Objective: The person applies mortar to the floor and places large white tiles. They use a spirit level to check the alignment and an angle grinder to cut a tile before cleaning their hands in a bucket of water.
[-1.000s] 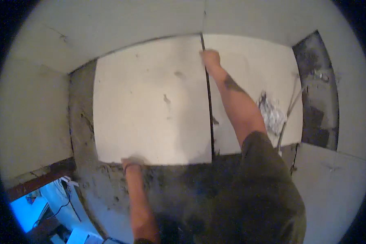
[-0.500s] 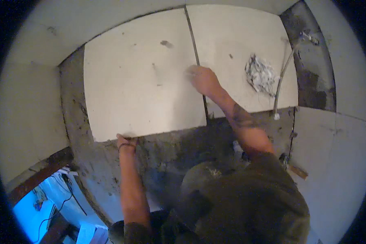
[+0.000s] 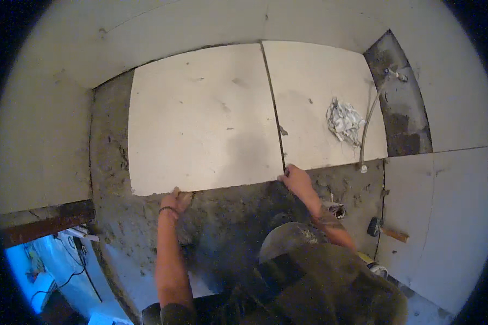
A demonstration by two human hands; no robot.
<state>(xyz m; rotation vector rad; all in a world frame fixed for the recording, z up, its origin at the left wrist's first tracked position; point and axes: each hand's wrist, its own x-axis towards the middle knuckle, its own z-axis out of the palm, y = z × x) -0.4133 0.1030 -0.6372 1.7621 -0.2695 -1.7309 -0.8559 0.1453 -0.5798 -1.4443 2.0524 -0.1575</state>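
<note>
A large off-white tile [image 3: 200,124] lies on rough grey mortar, with a second off-white tile [image 3: 320,76] on its right across a narrow dark gap. My left hand [image 3: 174,202] is at the left tile's near edge, fingers somewhat apart and touching the edge. At the near end of the gap, by the tiles' corners, my right hand [image 3: 298,181] has its thumb and forefinger pinched together. What it pinches, if anything, is too small to make out. A small dark scrap [image 3: 283,130] sits beside the gap.
Crumpled whitish plastic [image 3: 344,122] and a flexible hose [image 3: 370,119] lie on the right tile. The hose runs to a wall fitting [image 3: 397,75]. A black-headed mallet [image 3: 374,226] with a wooden handle is at the right. Pale tiled walls [image 3: 43,146] enclose the area.
My right hand has moved from over the upper part of the gap down to its near end. My left hand stays at the near edge. The view has shifted.
</note>
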